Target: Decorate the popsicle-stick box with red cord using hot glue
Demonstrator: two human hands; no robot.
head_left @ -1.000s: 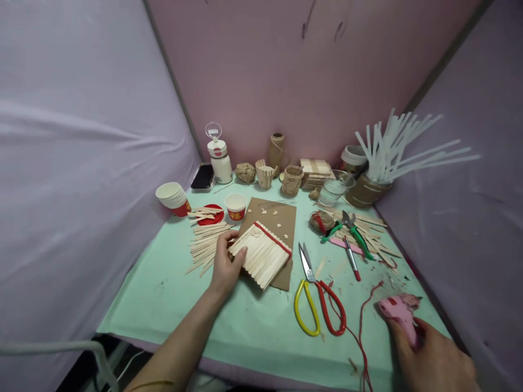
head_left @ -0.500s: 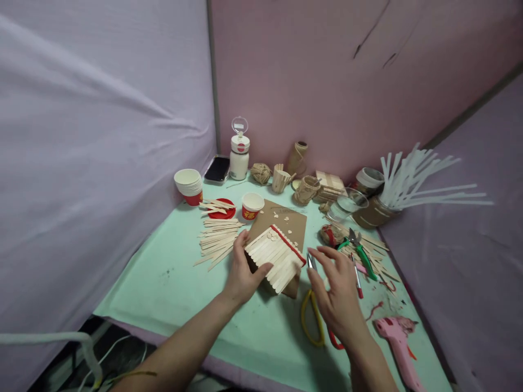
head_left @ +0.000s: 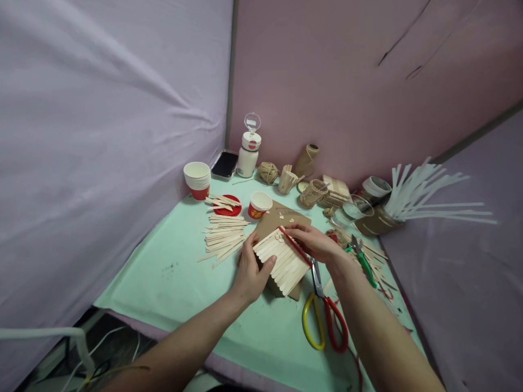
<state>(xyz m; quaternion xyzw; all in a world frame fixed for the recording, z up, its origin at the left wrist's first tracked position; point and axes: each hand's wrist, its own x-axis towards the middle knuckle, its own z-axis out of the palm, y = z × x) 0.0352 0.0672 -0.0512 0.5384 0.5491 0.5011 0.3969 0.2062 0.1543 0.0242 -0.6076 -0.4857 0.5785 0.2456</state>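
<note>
A small roof-like piece of pale wooden sticks (head_left: 281, 261) with a red strip along its upper right edge is tilted over a brown cardboard sheet (head_left: 267, 220). My left hand (head_left: 252, 272) grips its left side, thumb on top of the sticks and fingers underneath. My right hand (head_left: 312, 242) reaches over the far right side, its fingers at the red strip; what the fingertips hold, if anything, is hidden. Small wooden pieces lie on the sticks near the top corner. Scissors (head_left: 317, 277) with yellow and red handles lie just right of the piece.
Loose wooden sticks (head_left: 224, 237), a red lid (head_left: 235, 206) and a paper cup (head_left: 260, 205) are on the left. Twine, jars and a white bottle (head_left: 247, 155) line the back. Green-handled pliers (head_left: 365, 267) and a holder of white strips (head_left: 376, 220) stand right.
My right hand has moved left and away from me, from above the scissors to the red strip. The scissors now show more fully. The view has shifted, and the pink glue gun is out of sight.
</note>
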